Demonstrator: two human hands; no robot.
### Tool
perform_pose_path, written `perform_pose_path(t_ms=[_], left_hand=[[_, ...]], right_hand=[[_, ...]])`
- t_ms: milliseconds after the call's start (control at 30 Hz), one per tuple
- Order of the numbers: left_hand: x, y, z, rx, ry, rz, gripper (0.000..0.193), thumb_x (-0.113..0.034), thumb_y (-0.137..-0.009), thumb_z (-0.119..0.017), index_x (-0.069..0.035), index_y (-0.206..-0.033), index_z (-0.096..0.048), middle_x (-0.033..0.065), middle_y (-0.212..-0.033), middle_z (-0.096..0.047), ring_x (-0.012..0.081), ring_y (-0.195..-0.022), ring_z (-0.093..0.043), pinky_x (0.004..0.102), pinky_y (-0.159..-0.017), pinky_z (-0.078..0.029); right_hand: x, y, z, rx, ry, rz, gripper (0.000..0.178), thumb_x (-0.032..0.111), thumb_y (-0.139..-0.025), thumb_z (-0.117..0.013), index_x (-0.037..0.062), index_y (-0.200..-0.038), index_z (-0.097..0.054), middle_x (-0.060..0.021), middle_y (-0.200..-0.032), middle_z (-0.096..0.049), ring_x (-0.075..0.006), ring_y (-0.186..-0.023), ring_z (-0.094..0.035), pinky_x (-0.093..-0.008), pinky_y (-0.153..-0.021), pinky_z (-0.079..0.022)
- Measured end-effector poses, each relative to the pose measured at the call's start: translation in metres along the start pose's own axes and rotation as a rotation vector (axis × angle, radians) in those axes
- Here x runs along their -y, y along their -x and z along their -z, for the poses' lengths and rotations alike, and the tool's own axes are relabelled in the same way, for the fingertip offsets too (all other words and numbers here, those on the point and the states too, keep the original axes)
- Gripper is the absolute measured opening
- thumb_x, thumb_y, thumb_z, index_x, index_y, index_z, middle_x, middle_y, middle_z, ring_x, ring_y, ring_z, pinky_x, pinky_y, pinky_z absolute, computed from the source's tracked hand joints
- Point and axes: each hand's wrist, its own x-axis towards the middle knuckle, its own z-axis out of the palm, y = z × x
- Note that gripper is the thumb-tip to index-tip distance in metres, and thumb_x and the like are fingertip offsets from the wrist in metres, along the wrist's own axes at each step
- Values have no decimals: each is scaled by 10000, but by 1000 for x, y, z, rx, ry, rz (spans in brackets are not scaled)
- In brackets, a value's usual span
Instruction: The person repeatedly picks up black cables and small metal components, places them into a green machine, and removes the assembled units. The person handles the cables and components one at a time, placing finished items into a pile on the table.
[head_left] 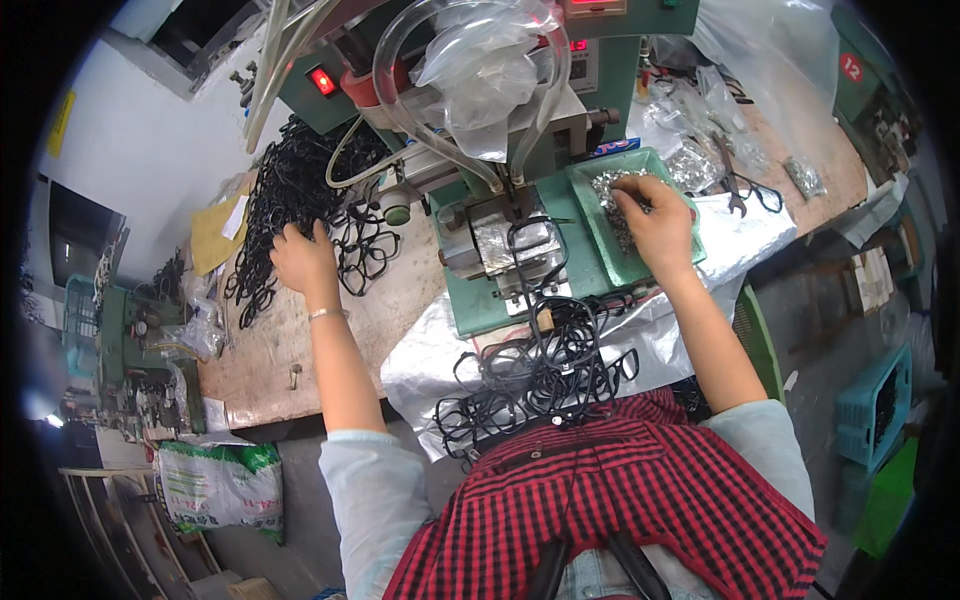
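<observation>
Left hand [300, 258] rests fingers-down on the heap of black plastic spectacle frames [290, 200], left of the green press machine [500, 250]; grip closure cannot be told. Right hand [655, 218] is pinched into small silver metal parts in the green plastic tray [590, 235], right of the press, both stocks kept within reach

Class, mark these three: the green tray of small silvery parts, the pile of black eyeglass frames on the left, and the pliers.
Green tray of small silvery parts [600, 245]: head view, its bare floor.
Pile of black eyeglass frames [290, 185]: head view, pile's middle.
Pliers [735, 185]: head view, near the pivot.
</observation>
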Motion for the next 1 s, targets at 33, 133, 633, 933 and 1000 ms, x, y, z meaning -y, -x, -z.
perform_pose_path(t_ms=[33,133,633,933,1000], left_hand=[[-6,4,-10,113,-53,84,555,-515,-841,-701,-54,-1135,-612,166,-1105,-676,367,-1000,-650,500,-781,-531],[14,27,-64,403,60,198,618,-477,-825,-739,-22,-1192,-540,215,-1098,-692,390,-981,-676,496,-795,-535],[-22,100,7,248,1538,216,156,-162,-1008,-608,-37,-1095,-639,-5,-1012,-615,75,-878,-561,240,-748,-467],[-58,108,126,-59,1836,114,121,-83,-1005,-582,-37,-1113,-558,117,-1095,-644,189,-980,-641,338,-883,-556],[-61,103,166,-189,1985,-127,146,-47,-1012,-535,-27,-1153,-567,138,-1126,-641,220,-1009,-646,371,-922,-557]], right_hand=[[-4,1,1,-2,-2,-16,140,83,-835,-721,7,-951,-728,-126,-908,-718,-251,-818,-685,-336,-774,-521],[-8,13,14,-11,61,-30,150,90,-836,-726,15,-966,-732,-131,-928,-723,-266,-836,-690,-343,-805,-521],[91,-7,-16,253,-525,21,345,36,-800,-706,-4,-1122,-590,-100,-915,-713,-188,-896,-696,-313,-850,-520],[95,4,-32,204,-651,-53,538,57,-787,-725,-36,-1268,-502,-88,-869,-723,-134,-892,-677,-272,-877,-486],[99,5,-35,193,-713,-84,582,46,-793,-720,-50,-1311,-472,-67,-865,-721,-110,-894,-655,-267,-897,-474]])
